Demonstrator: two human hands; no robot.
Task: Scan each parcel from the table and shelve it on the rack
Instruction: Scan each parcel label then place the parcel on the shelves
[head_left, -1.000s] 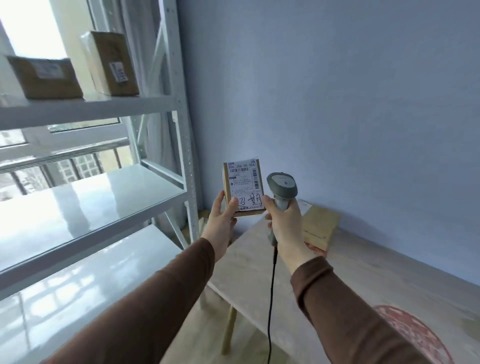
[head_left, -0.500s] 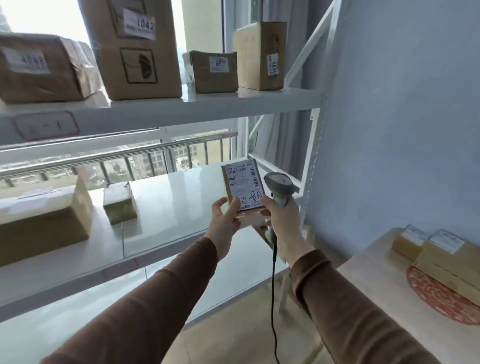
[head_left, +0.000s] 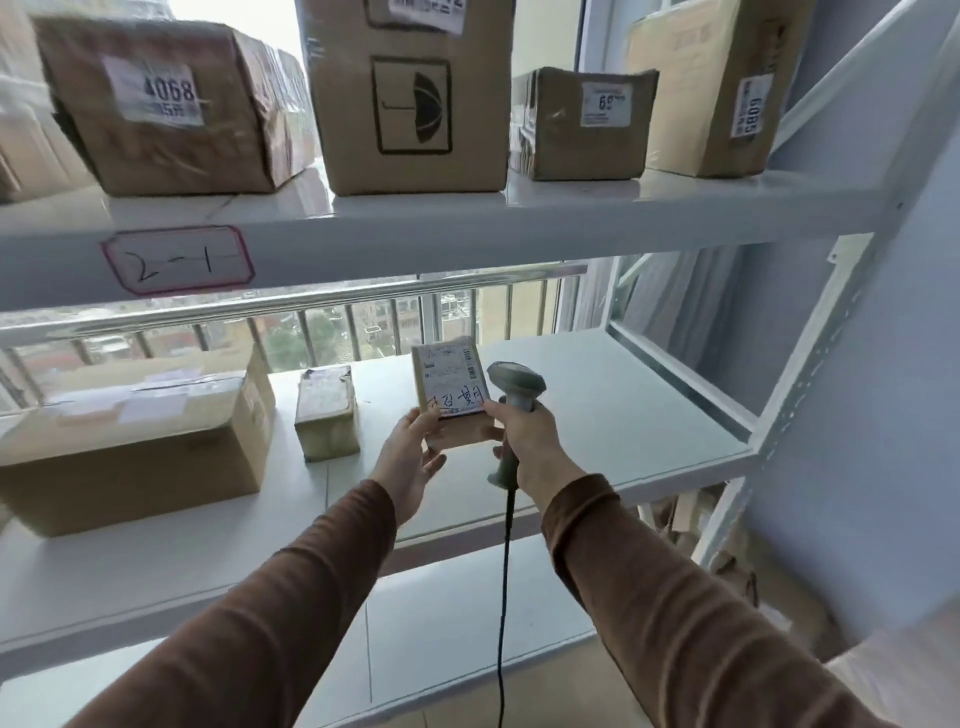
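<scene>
Parcel (head_left: 453, 397) held up at the rack (head_left: 467, 218)
My left hand (head_left: 410, 457) pinches its edge, fingers loose; my right hand (head_left: 530, 441) grips the scanner (head_left: 514, 387). Label writing blurred.

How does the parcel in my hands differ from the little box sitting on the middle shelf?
The held parcel is up off the shelf, gripped by the left hand with the right hand touching its edge; the small shelf box rests on the shelf. The held parcel shows a white label with handwriting; the shelf box shows only tape. Both are small brown cardboard.
</scene>
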